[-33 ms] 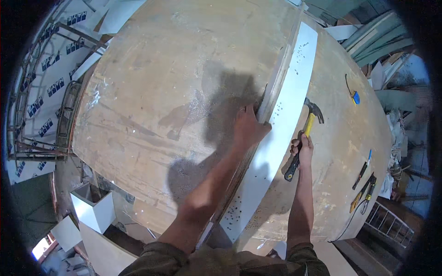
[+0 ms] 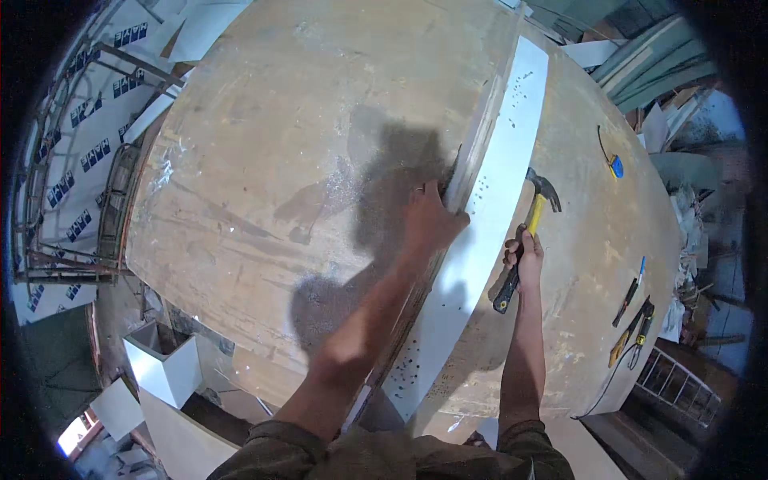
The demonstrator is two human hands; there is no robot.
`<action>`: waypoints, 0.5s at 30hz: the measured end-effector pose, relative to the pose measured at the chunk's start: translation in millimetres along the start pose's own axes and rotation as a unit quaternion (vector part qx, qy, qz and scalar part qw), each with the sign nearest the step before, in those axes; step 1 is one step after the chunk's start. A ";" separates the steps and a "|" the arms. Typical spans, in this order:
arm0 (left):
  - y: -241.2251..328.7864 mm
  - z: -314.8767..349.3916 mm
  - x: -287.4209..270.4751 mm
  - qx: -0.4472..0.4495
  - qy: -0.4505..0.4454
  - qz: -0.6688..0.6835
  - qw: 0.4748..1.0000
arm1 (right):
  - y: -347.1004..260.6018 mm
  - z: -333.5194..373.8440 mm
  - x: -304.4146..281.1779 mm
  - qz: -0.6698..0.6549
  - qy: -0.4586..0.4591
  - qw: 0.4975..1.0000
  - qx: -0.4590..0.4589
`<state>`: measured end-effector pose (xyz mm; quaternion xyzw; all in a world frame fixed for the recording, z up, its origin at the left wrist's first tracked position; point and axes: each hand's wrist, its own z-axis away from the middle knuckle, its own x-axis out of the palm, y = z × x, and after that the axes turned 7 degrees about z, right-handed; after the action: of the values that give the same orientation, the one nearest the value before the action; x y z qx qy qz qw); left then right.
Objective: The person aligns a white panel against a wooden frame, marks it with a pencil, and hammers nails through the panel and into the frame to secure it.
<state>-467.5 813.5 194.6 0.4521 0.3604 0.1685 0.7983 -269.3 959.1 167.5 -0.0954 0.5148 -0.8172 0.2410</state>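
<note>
A long, narrow white board (image 2: pixel 498 170) runs from my body to the far edge of a wide wooden tabletop (image 2: pixel 304 104). Groups of small dark spots or holes dot its white face. Along its left side is a raised wooden edge (image 2: pixel 474 160). My left hand (image 2: pixel 432 220) grips this edge about midway, its thumb toward the white face and its fingers partly hidden on the left side. To the right of the board, my right hand (image 2: pixel 526 256) is closed round the black grip of a claw hammer (image 2: pixel 536 214) with a yellow shaft. The hammer's head points away from me.
A blue tape measure (image 2: pixel 615 166) lies at the right. Nearer me are a blue-tipped slim tool (image 2: pixel 630 301) and yellow-and-black hand tools (image 2: pixel 641 330). A white open box (image 2: pixel 164 370) stands off the table's near left corner. Metal frames (image 2: pixel 112 200) line the left side.
</note>
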 end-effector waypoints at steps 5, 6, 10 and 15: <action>-13.4 -8.8 0.7 0.010 0.007 -0.012 1.000 | -7.8 6.5 9.8 0.030 0.002 1.000 -0.001; -11.0 -10.9 2.9 0.021 -0.007 -0.018 1.000 | -4.5 3.9 5.5 0.013 0.001 1.000 -0.007; -13.1 -15.2 6.3 0.019 -0.006 0.018 1.000 | -0.9 1.6 0.3 -0.009 -0.002 1.000 0.000; 10.0 -6.5 7.0 0.076 -0.003 0.066 0.995 | 8.8 18.1 -13.3 -0.044 0.027 0.998 0.021</action>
<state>-466.8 826.9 197.9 0.5349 0.3393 0.1911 0.7498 -247.9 948.1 169.0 -0.0914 0.4992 -0.8399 0.1925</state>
